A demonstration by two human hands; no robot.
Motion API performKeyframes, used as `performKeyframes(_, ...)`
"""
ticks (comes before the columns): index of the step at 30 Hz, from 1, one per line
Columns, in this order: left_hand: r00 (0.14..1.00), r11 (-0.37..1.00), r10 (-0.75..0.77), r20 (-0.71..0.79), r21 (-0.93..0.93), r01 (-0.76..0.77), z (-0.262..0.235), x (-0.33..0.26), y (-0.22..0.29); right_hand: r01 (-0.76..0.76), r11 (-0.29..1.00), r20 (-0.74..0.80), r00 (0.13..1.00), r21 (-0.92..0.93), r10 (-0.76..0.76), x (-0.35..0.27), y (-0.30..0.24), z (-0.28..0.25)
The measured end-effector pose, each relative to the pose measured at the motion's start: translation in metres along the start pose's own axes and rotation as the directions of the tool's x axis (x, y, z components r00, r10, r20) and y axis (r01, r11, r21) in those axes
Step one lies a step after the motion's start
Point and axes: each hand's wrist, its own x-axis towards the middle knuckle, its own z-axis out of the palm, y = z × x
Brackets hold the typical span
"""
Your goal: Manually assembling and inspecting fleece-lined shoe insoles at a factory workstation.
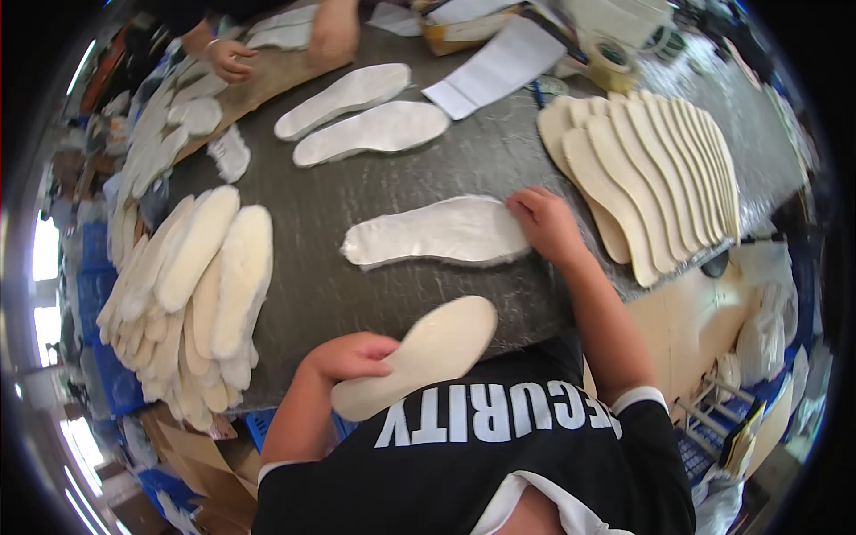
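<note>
My left hand (357,357) is closed on a cream insole (437,343), held tilted above the table's near edge. A white insole with a shiny face (437,232) lies flat on the dark table in front of me, its toe end to the right. At that end my right hand (538,218) pinches the rim between thumb and fingers. Farther back, two more white insoles (370,134) lie side by side. To the left is a heap of fluffy cream insoles (214,259). Fanned out on the right is a row of cream insoles (651,169).
Across the table, another person's hands (334,36) rest by a brown sheet (259,94) near more white pieces. White paper sheets (499,67), a cardboard box (455,31) and tape rolls (611,58) stand at the back. A cardboard carton (201,455) is below the left edge.
</note>
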Motion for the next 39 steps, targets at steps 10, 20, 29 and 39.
performKeyframes(10, 0.902, 0.98, 0.198, -0.384, 0.102, -0.171, 0.054, -0.036, 0.023, -0.354, 0.656, 0.337, 0.928, 0.667, 0.159, -0.066, -0.053, -0.008)
performKeyframes(20, 0.991, 0.922, 0.119, 0.056, -0.377, -0.089, 0.076, 0.036, 0.053, -0.096, 0.315, 0.075, 0.994, 0.944, 0.078, -0.107, -0.068, 0.015)
performKeyframes(29, 0.738, 0.846, 0.521, -0.428, 0.373, -0.381, -0.025, 0.022, 0.119, 0.239, 0.928, -0.268, 0.91, -0.286, -0.317, -0.09, -0.038, 0.008)
performKeyframes(39, 0.804, 0.93, 0.294, -0.518, -0.04, -0.366, -0.033, 0.006, 0.07, 0.288, 0.855, -0.052, 0.938, -0.432, -0.342, -0.104, -0.036, 0.012)
